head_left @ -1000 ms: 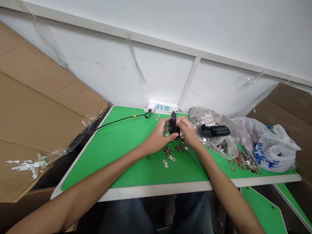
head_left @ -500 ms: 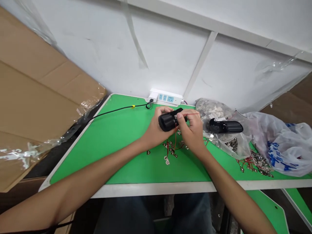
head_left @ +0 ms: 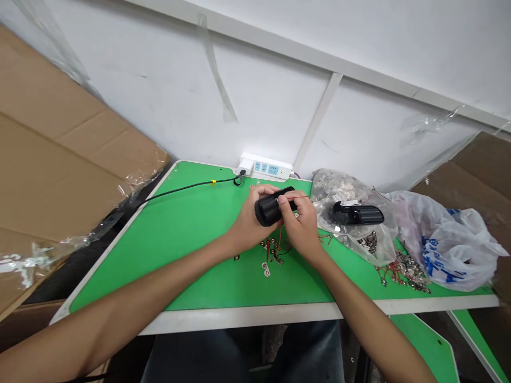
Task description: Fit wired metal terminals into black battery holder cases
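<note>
Black cylinder [head_left: 269, 209] clasped by left hand [head_left: 250, 226], pinched by right hand [head_left: 302, 226]; second cylinder [head_left: 358, 214] on clear bag [head_left: 339, 189].

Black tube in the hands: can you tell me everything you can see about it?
The black tube is short and fat, with a round dark end pointing left. It looks like smooth plastic. It is held up above the green table, tilted, not resting on it. The left hand wraps around it, and the right hand pinches its other end. A thin red wire runs out near that end.
</note>
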Motion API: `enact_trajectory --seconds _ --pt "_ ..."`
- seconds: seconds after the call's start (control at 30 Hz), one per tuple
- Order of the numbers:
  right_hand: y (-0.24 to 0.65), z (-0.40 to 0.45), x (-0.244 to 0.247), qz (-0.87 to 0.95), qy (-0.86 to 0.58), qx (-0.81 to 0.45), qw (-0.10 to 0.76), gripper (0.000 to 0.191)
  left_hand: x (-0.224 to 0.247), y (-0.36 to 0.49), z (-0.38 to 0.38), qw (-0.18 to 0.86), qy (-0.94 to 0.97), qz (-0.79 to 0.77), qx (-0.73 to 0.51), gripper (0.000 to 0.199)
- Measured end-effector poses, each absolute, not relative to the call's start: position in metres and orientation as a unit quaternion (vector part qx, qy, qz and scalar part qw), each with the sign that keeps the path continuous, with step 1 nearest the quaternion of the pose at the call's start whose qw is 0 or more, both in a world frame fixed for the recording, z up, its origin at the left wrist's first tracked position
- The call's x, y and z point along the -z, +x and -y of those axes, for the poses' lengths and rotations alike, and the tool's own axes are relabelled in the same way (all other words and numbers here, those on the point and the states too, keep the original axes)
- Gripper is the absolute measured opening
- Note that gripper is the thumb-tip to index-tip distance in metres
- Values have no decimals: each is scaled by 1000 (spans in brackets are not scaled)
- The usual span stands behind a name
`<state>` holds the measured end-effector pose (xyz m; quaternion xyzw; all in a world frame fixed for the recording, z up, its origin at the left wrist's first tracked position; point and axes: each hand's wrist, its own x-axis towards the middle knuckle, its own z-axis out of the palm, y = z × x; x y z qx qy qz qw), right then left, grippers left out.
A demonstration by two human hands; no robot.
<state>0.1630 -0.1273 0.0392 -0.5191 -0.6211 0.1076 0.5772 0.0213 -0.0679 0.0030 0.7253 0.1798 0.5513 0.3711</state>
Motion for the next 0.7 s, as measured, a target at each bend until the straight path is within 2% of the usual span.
enact_trajectory --seconds 0.1,0.2,0.43,0.7 --pt "164 127 -38 590 -537 -147 585 27 -6 19 70 341 740 -207 -542 61" --pt "166 123 -34 534 -543 -239 602 30 -9 17 72 285 770 -223 -525 59" --pt "173 115 -26 430 -468 -410 654 25 -15 12 74 213 813 -198 -505 68" --pt "175 118 -31 417 -476 -425 648 25 -17 10 75 233 809 -179 -508 69"
